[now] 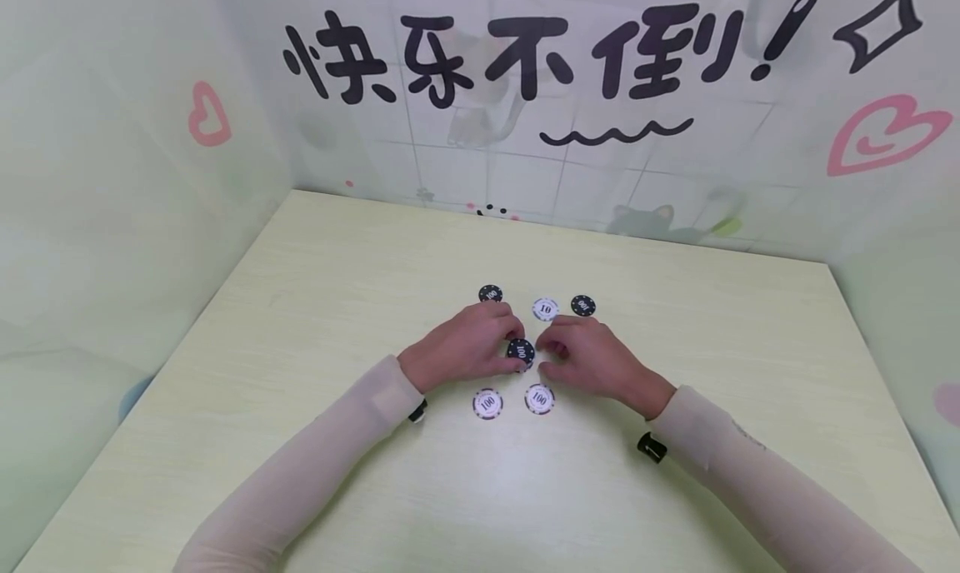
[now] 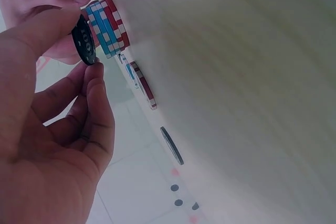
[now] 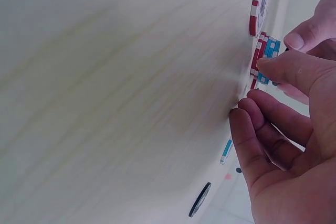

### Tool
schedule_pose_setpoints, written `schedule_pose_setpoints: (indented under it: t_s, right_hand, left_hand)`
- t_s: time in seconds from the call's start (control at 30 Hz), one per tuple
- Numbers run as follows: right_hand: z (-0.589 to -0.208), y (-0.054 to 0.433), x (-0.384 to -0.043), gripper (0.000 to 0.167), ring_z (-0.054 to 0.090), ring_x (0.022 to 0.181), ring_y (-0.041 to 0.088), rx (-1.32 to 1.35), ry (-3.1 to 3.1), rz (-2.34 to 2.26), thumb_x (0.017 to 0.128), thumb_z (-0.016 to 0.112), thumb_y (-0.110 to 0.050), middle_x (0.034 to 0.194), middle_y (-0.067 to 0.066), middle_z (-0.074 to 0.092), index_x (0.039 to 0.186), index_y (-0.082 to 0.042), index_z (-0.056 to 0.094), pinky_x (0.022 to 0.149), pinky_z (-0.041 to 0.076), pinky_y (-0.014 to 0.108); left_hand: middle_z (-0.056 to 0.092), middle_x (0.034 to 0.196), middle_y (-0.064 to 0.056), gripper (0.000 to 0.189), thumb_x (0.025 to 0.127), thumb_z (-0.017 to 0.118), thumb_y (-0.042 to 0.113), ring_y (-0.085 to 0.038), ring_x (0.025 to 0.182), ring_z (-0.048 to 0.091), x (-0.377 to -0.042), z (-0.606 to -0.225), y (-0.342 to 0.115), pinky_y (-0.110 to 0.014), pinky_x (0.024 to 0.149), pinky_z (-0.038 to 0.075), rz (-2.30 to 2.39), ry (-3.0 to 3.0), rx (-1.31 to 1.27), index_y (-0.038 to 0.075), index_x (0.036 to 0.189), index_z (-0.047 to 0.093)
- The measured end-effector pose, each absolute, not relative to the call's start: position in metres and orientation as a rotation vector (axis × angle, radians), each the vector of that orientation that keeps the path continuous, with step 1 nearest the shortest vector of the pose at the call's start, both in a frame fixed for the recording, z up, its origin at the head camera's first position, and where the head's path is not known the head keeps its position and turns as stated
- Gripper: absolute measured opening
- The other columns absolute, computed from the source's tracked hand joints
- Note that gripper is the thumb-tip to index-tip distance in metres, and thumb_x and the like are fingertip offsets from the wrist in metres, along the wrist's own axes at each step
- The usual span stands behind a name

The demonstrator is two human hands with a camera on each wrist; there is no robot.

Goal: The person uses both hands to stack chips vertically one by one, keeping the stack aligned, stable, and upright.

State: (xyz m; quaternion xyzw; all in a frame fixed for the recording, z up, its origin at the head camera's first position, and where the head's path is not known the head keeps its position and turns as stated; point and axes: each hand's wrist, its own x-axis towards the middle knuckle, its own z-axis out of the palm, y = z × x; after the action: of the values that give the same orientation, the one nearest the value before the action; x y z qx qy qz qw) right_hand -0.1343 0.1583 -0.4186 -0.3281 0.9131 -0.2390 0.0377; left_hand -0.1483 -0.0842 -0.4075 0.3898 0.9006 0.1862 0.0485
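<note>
My left hand pinches a black poker chip marked 100 between thumb and fingertips. In the left wrist view that black chip is tilted on edge, right at the top of a short stack of blue and red chips. The right hand is beside the stack with thumb and fingers apart, holding nothing. Its thumb overlaps the stack in the right wrist view, while the other fingers, loosely bent, are close to the table.
On the pale table, a black chip, a white 10 chip and another black chip lie beyond the hands. Nearer are two white 100 chips. Printed cloth walls border the table.
</note>
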Motion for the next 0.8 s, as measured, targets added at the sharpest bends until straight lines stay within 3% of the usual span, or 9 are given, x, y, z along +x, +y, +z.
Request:
schedule_pose_setpoints:
  t_s: [0.8]
  right_hand:
    - [-0.4186, 0.1583, -0.1327, 0.017, 0.058, 0.08, 0.012, -1.016, 2.809, -0.752, 0.09, 0.084, -0.009, 0.09, -0.002, 0.068, 0.106, -0.006, 0.083, 0.078, 0.053, 0.034]
  left_hand:
    - [0.068, 0.104, -0.003, 0.04, 0.096, 0.089, 0.036, -0.018, 0.093, 0.059, -0.1492, -0.4126, -0.0821, -0.03, 0.086, 0.052, 0.506, 2.75, 1.178, 0.004, 0.118, 0.079]
